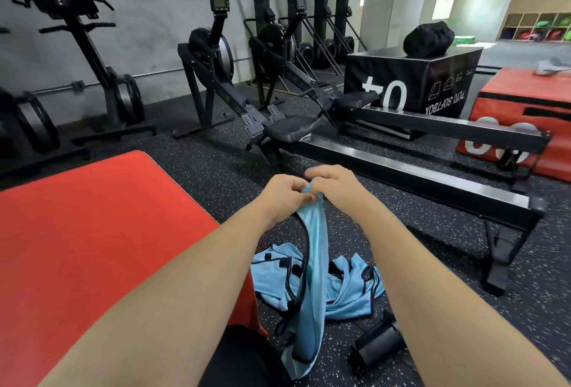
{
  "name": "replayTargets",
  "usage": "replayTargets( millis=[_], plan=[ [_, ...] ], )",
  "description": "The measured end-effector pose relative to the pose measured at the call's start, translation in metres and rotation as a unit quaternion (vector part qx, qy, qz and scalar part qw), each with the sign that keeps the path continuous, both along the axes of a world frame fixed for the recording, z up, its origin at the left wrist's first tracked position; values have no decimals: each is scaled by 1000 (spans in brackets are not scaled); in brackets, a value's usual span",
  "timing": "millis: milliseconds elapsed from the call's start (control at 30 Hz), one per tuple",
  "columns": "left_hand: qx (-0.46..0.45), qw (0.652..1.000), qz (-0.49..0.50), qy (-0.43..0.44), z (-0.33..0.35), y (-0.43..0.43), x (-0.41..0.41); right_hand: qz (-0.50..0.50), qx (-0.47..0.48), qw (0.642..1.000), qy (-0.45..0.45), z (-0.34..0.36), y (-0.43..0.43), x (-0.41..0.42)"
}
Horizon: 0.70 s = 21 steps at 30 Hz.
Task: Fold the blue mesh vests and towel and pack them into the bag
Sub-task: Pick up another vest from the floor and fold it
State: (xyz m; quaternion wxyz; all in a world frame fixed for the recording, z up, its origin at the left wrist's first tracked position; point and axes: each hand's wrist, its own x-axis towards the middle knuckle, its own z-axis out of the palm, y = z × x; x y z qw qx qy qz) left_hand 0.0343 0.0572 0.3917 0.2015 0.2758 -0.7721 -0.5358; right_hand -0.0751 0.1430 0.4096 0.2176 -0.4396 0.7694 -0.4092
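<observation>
Left hand [282, 190] and right hand [336, 184] are close together, fingers curled, both pinching the top edge of one blue mesh vest [312, 263] above the speckled floor [200, 170]. The vest hangs bunched with its long axis near vertical, top at the hands and lower end trailing toward the camera beside the red mat [92, 232]. The other vests [349, 291] lie crumpled on the floor behind it; the black bag [428, 39] sits on the black box [411, 77], well apart.

Head-worn wide-angle view looks forward and down at the floor [197, 170].

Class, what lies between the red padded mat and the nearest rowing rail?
Head view: a floor heap of light-blue mesh vests, plus one vest in left hand and right hand.
</observation>
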Motion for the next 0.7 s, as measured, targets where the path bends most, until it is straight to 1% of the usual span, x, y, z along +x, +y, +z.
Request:
replayTargets(
  millis=[67,167,233,300,400,500,600,667,700],
  plan=[
    [-10,1000,8,-3,2,0,2,30,45,996,65,7,3,0],
    [4,1000,27,13,1,-1,6,50,90,980,171,12,4,-4],
    [11,999,36,13,-3,-2,10,55,92,976,191,14,4,-6],
    [25,999,27,10,-5,-2,12,60,68,982,166,14,3,-6],
    [20,999,-6,-30,-9,1,17,37,-16,996,81,17,4,-1],
    [55,997,-5,-48,-21,5,25,12,-73,997,12,24,6,2],
    [38,998,35,-26,-29,6,26,-11,-90,996,7,25,6,0],
    [38,997,63,4,-25,5,23,-53,-116,992,-3,21,7,-4],
    [22,997,70,11,-22,4,22,-69,-130,989,-5,20,8,-6]
  ],
)
